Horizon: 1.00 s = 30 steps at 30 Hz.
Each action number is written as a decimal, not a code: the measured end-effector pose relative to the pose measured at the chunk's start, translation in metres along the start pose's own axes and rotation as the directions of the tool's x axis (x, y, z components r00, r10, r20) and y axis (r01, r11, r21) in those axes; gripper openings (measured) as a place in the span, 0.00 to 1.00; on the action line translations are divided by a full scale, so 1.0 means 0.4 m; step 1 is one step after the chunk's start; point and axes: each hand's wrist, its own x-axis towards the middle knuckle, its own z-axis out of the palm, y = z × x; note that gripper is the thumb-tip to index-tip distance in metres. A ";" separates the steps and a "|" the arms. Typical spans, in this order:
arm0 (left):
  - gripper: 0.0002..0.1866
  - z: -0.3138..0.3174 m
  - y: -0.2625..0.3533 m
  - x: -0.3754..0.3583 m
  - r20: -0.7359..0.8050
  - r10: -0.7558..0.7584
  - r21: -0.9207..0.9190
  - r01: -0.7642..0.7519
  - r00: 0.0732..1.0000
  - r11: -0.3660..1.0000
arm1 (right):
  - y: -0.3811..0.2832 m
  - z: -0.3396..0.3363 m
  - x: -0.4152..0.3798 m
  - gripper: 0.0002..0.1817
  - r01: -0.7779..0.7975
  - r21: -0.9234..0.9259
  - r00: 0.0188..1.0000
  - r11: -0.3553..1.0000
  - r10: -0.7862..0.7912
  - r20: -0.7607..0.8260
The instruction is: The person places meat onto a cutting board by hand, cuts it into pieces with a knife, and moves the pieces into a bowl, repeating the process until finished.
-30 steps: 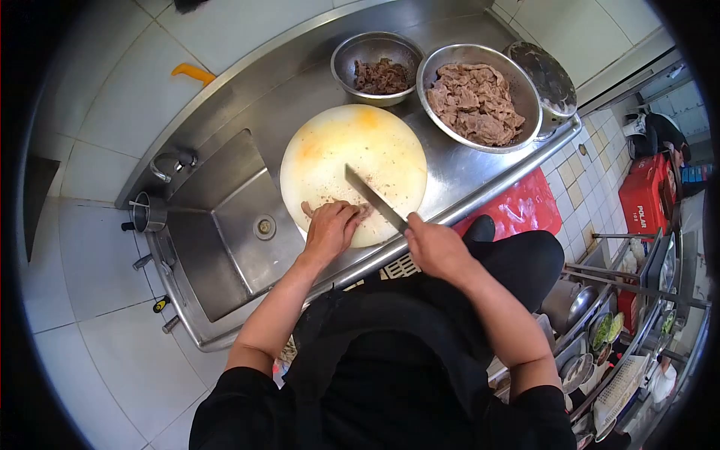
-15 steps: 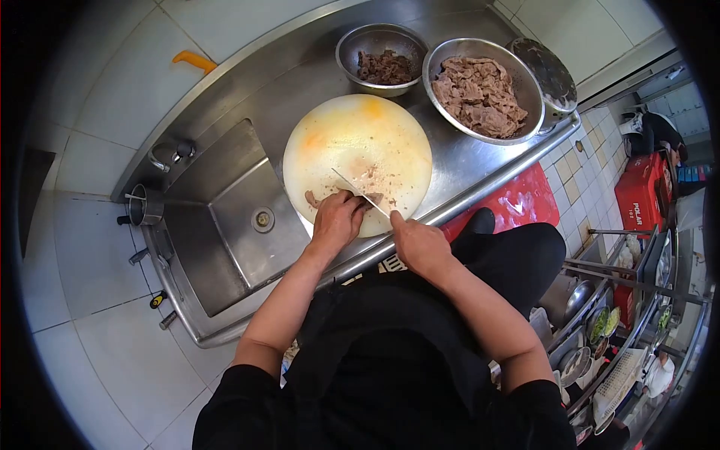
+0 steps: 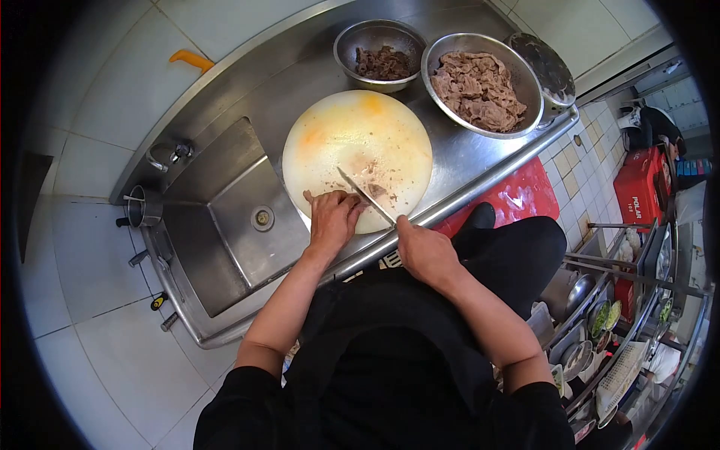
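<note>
On the round white cutting board (image 3: 352, 127), my right hand (image 3: 424, 249) is closed round the handle of a kitchen knife (image 3: 365, 196). Its blade points up and left across the board's near part. My left hand (image 3: 331, 218) presses down on a strip of cooked meat just left of the blade, its fingers curled and hiding most of the strip. A small cut piece of meat (image 3: 376, 190) lies right of the blade, with crumbs scattered around it.
Behind the board stand a smaller steel bowl (image 3: 346, 54) of dark meat and a larger steel bowl (image 3: 535, 96) of sliced meat. A sink (image 3: 225, 292) lies to the left with a faucet (image 3: 178, 153). An orange handle (image 3: 191, 60) sits at the back edge.
The knife blade has shifted slightly right along the meat, and a cut piece now lies apart on its right side. My left hand covers more of the strip.
</note>
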 end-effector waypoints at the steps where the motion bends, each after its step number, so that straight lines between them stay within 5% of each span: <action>1: 0.13 -0.001 -0.001 0.000 0.006 -0.021 0.014 0.021 1.000 1.000 | -0.012 0.004 0.017 0.10 0.000 0.003 1.000 1.000 0.000 -0.003; 14: 0.11 -0.002 -0.008 -0.004 0.006 -0.028 -0.018 0.028 1.000 0.999 | 0.048 0.018 -0.033 0.10 0.019 -0.005 0.998 1.000 -0.018 0.066; 19: 0.10 -0.008 -0.041 -0.011 -0.034 -0.017 -0.279 0.007 0.999 0.960 | 0.052 -0.015 -0.062 0.10 -0.062 0.020 0.993 0.998 0.059 0.106; 22: 0.10 -0.020 -0.050 -0.014 -0.059 0.049 -0.012 -0.049 0.997 0.999 | 0.028 -0.003 -0.018 0.10 -0.067 0.031 0.995 0.997 0.064 0.071; 30: 0.10 -0.024 -0.055 -0.016 -0.012 0.013 -0.050 -0.013 1.000 0.999 | -0.049 0.019 0.067 0.13 0.029 0.038 0.999 0.999 -0.030 0.016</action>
